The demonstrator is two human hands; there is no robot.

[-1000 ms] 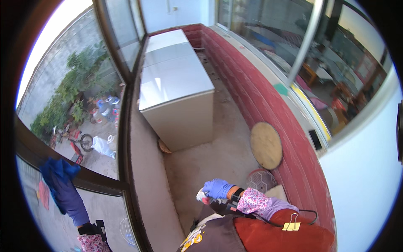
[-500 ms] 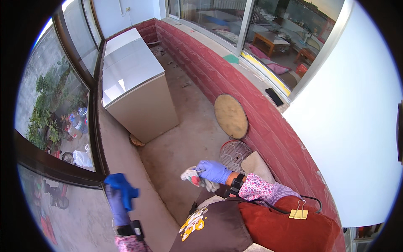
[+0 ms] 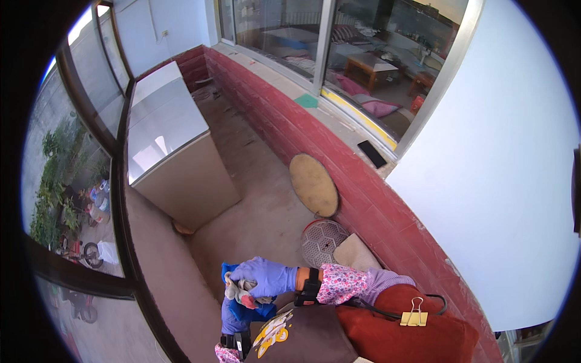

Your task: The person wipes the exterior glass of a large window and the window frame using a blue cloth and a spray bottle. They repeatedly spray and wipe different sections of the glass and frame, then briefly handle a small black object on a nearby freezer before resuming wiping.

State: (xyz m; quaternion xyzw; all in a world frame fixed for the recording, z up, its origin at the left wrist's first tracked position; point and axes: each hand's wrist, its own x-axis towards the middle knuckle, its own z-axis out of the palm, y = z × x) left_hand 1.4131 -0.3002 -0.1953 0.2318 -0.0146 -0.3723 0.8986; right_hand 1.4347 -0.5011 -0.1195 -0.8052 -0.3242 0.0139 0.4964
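Hands [image 3: 265,278] meet, clutching blue cloth [image 3: 255,312] and pale rag [image 3: 235,291] — floor [image 3: 259,181] runs between chest edge [image 3: 221,166] and red wall [image 3: 351,187].

Cloths [image 3: 241,284] in hands [image 3: 269,278]; chest [image 3: 187,181] beyond, left; disc [image 3: 313,185] right, against wall [image 3: 375,224]; phone [image 3: 371,154] on sill [image 3: 339,124].

The right grip [image 3: 266,278], gloved and with fingers curled closed, reaches leftward from an almost level forearm [image 3: 344,284] and covers part of the left grip [image 3: 230,318], which points upward from the lower edge, its fingers mostly hidden.
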